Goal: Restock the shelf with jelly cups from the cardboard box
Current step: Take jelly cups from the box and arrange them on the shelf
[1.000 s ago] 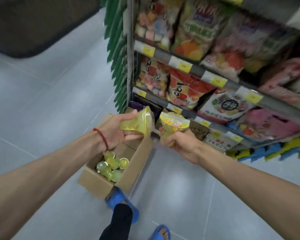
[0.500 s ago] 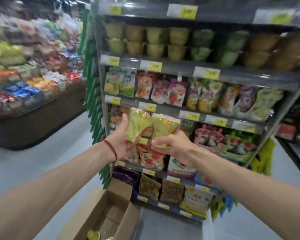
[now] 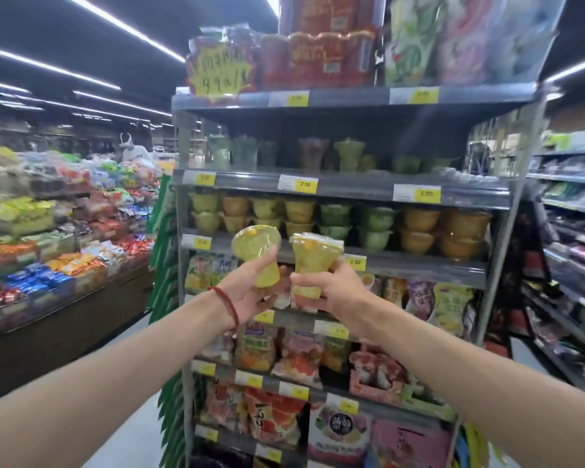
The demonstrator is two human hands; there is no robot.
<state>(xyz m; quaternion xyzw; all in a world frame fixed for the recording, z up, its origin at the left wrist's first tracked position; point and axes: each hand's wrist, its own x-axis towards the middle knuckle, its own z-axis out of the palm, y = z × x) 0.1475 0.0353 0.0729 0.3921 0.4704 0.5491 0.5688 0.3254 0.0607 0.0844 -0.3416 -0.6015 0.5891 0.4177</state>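
Note:
My left hand (image 3: pixel 250 292) grips a yellow-green jelly cup (image 3: pixel 260 251) by its narrow base, lid tilted toward me. Beside it, my right hand (image 3: pixel 331 292) grips a second yellow-green jelly cup (image 3: pixel 313 261), held upright. Both cups are raised in front of the grey shelf rack (image 3: pixel 352 255), at the level of the shelf with stacked jelly cups (image 3: pixel 338 217) in yellow, green and orange. One shelf higher stand tall cups (image 3: pixel 348 155) like the ones I hold, with gaps between them. The cardboard box is out of view.
Bagged snacks (image 3: pixel 284 352) fill the rack's lower shelves, and red tubs (image 3: pixel 318 59) and bags sit on top. A low display of candy bags (image 3: pixel 48 231) runs along the left aisle. More shelving (image 3: pixel 574 231) stands at the right.
My view has swung up from the box on the floor to the upper shelves. Both hands have risen with their cups from knee height to the jelly-cup shelf level.

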